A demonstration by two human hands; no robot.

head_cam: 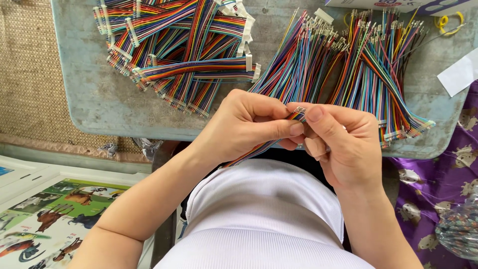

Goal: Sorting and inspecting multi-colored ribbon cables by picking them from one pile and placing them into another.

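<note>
My left hand pinches a flat rainbow-coloured ribbon cable near its metal-tipped end, and the cable trails down-left under the hand. My right hand meets it from the right, thumb and fingers closed on the cable's tip. Both hands hover over the near edge of a worn pale-blue board. Just beyond them lies a fanned heap of loose multicoloured wires with metal terminals.
A pile of finished ribbon cables with white connectors lies at the board's far left. A white paper slip and yellow loops sit at the right. Purple patterned cloth, a plastic bag and a picture mat surround my lap.
</note>
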